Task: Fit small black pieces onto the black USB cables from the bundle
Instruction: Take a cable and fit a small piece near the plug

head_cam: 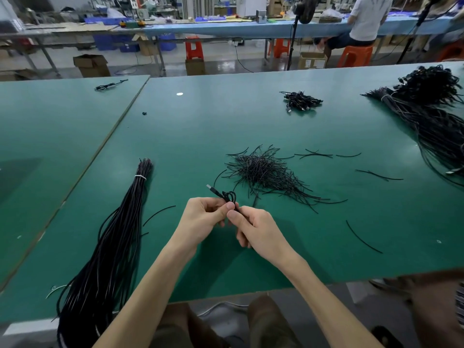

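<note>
Head view: at far left we see the tied cable bundle (118, 234) lying on the green table (326, 234). At centre, our left hand (203, 217) and right hand (256, 229) pinch one coiled USB cable (227, 197) with curled fingers, just short of the pile of black pieces (263, 172).

Green worktables (175, 126), orange stools (194, 47) and cardboard boxes (91, 65) behind.
</note>
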A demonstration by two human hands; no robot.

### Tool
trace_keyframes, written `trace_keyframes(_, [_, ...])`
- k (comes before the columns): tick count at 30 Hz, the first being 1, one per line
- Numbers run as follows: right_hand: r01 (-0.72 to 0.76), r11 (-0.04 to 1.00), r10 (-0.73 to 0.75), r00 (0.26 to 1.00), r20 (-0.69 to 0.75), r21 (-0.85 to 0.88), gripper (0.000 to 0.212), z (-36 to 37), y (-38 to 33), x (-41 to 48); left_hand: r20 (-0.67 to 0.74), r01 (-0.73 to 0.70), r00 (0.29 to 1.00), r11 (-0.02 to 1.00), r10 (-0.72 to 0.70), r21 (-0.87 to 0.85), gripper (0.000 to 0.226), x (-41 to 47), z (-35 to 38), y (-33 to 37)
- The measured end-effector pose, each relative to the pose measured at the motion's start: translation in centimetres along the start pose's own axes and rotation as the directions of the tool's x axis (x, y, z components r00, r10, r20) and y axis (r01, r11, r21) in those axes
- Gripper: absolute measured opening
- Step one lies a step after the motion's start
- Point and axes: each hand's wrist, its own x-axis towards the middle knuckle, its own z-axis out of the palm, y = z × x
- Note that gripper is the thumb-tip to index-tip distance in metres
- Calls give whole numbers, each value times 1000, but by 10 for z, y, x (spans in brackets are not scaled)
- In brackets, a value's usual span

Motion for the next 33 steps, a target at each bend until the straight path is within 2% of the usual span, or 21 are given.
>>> trace_keyframes(3, [10,993,-8,1000,17,-119,38,4,1,0,-44,20,999,999,-19,30,17,-1,-2,-4])
trace_keyframes(6, [24,973,-16,999,35,-229,38,7,4,0,-115,53,992,997,-47,57,22,-1,1,-10])
trace_keyframes(11, [23,962,-16,1000,27,-273,39,8,5,1,-183,41,983,998,-33,43,16,-4,9,-14])
trace_keyframes(14, [12,974,-5,1000,31,-225,39,6,3,1,-170,7,985,998,2,55,20,-5,9,-10])
trace_keyframes(17, [11,986,-3,999,45,-169,37,4,0,0,-87,14,996,1000,-14,1,27,-5,5,-6])
trace_keyframes(19, [14,986,-5,998,56,-166,37,4,-1,0,-93,24,995,999,-26,-20,32,-5,6,-7])
trace_keyframes(23, [2,996,4,998,63,-89,43,3,-2,-1,-75,27,997,998,-31,-50,23,-5,8,-9])
trace_keyframes(28, [6,1000,-3,993,114,-26,56,2,-3,-1,-42,17,999,994,-22,-107,27,-6,6,-11])
trace_keyframes(33, [2,996,-18,985,169,95,53,-3,-7,-2,-2,-40,999,992,40,-116,35,-7,6,-11])
